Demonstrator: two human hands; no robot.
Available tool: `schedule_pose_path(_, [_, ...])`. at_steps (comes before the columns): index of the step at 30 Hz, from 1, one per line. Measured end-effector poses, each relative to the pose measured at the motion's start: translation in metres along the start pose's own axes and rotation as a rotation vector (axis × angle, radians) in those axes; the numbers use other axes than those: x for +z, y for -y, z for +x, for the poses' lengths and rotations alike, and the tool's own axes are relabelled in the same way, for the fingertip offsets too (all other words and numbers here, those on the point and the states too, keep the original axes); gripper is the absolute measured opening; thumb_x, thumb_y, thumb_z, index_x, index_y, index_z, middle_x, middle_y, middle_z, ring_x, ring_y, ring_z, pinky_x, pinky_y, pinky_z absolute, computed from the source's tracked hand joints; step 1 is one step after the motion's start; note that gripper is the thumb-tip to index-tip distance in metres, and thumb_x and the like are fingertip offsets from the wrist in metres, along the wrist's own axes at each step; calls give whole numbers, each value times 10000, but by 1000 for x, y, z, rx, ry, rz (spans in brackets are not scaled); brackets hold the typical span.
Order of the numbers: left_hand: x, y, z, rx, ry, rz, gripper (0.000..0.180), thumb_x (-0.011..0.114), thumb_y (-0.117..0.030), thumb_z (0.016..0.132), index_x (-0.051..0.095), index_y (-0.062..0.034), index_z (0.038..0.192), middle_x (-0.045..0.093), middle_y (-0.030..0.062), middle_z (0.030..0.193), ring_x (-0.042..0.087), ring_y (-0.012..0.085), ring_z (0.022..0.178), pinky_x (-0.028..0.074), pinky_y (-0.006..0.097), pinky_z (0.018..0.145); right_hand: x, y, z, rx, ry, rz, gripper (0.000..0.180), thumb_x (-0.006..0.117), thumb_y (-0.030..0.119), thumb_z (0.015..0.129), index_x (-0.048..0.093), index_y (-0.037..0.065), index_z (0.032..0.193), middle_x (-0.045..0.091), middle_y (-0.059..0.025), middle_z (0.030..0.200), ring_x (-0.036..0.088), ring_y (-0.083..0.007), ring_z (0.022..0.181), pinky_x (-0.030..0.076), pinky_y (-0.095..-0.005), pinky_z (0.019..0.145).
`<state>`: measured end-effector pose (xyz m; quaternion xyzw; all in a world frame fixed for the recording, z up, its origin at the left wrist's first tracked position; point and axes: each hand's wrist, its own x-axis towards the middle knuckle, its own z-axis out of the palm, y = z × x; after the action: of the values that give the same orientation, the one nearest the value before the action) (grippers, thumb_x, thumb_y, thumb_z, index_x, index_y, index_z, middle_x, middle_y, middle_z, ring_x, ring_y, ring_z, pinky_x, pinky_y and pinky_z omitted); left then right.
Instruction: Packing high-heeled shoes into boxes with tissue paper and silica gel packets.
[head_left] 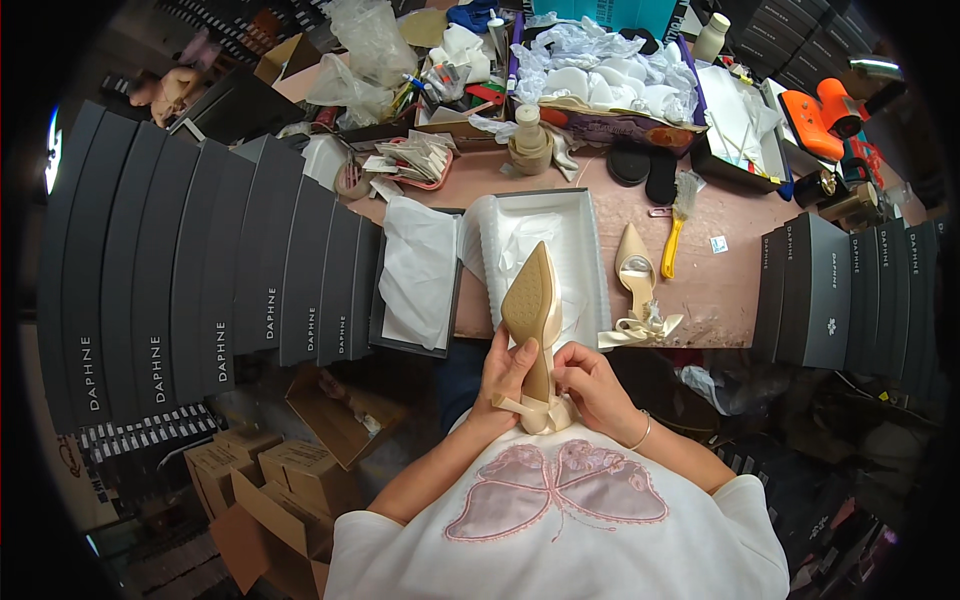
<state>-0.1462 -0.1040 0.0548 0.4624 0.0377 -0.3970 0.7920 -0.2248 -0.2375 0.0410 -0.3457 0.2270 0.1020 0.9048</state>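
A pointed beige shoe (532, 300) is held upright in front of my chest, toe away from me and its sole showing. My left hand (505, 375) wraps round the shoe's left side. On the other side my right hand (592, 385) has its fingers pinched at the shoe's edge near the heel; what exactly sits between the fingertips is hidden. A beige ribbon bow (535, 412) hangs at the heel end. Beyond the shoe lies an open shoe box (597, 250) lined with white paper. The matching shoe (637, 275), with its ribbon, rests on the table to the right.
Dark shoe boxes stand in a tall row at the left (205, 270) and another row at the right (825, 290). A box lid with white tissue (420, 275) lies left of the open box. A yellow-handled brush (672, 240) and a glue bottle (528, 130) sit farther back.
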Motion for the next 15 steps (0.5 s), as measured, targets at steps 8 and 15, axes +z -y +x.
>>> schedule_pose_path(8, [-3, 2, 1, 9, 0, -22, 590, 593, -273, 920, 281, -71, 1378, 516, 71, 1165, 556, 123, 970, 470, 260, 825, 3, 0, 0, 8, -17, -47, 48, 594, 55, 806, 557, 53, 836, 552, 24, 773, 474, -42, 690, 392, -198, 641])
schedule_pose_path(15, [-1, 6, 2, 52, -38, -17, 604, 590, -291, 920, 268, -70, 1381, 552, 81, 1113, 563, 123, 952, 471, 248, 799, 8, 5, 1, -17, 5, -116, 42, 580, 57, 814, 552, 53, 844, 539, 27, 770, 472, -44, 687, 392, -195, 636])
